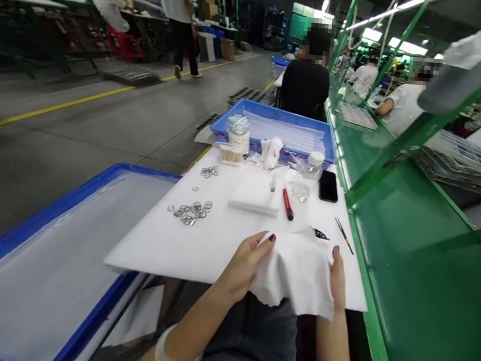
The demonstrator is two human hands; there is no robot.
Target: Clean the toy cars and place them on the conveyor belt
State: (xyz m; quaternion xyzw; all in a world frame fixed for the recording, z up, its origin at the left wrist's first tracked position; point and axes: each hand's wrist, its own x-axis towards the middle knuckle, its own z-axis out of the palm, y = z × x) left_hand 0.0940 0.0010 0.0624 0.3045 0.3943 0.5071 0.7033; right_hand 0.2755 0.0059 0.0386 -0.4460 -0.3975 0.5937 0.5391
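A white cloth [299, 275] is stretched between my two hands at the front edge of the white work surface [212, 257]. My left hand [245, 264] pinches its left side, thumb on top. At its right side, my right hand [337, 276] holds the cloth, with the fingers partly hidden behind it. A small dark, shiny piece [320, 234] shows just beyond the cloth's top edge; whether it touches the cloth I cannot tell. Several metal rings [193, 213] lie in a loose group at the left, with a smaller group [210, 171] behind them.
Behind are a white pad [256, 196], red cutter [288, 204], clear bottle [315, 164], jar [238, 135], cotton swabs [231, 155] and phone [328, 186]. Tweezers [344, 235] lie right. Blue trays [328, 137] stand behind and at left. A green frame [365, 292] borders the right. People are farther off.
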